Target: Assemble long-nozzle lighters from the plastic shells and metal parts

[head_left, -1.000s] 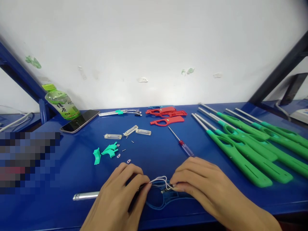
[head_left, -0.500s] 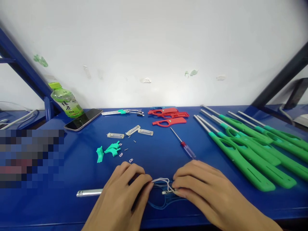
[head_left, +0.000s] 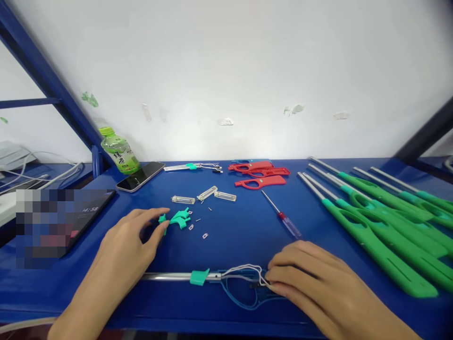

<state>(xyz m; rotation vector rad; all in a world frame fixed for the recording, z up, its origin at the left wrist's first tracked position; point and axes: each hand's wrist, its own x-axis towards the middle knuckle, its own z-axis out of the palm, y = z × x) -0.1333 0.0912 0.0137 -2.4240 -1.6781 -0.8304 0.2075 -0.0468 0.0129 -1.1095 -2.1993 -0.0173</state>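
My left hand [head_left: 129, 241] reaches over the small teal plastic triggers. Its thumb and index finger are apart, one on each side of the leftmost teal trigger [head_left: 162, 219]; whether they touch it is unclear. More teal triggers [head_left: 181, 218] lie just right of the fingertips. My right hand [head_left: 300, 274] is closed on the handle end of a translucent blue lighter shell [head_left: 244, 306], which lies flat near the front edge. White wires [head_left: 244, 267] run from the metal tube [head_left: 170, 276] to its fingertips. A teal collar [head_left: 199, 277] sits around the tube.
Clear fuel tanks [head_left: 184, 199] and tiny metal parts [head_left: 205, 235] lie mid-table. A screwdriver [head_left: 288, 224] lies right of them. Red shells [head_left: 260, 182] and wired tubes [head_left: 180, 167] are at the back. Green lighters [head_left: 382, 250] fill the right. A bottle [head_left: 122, 153] and phones [head_left: 141, 177] are left.
My left hand has left the wires and moved up and left to the teal triggers, uncovering the tube and teal collar. My right hand stays at the blue shell. The view has shifted left.
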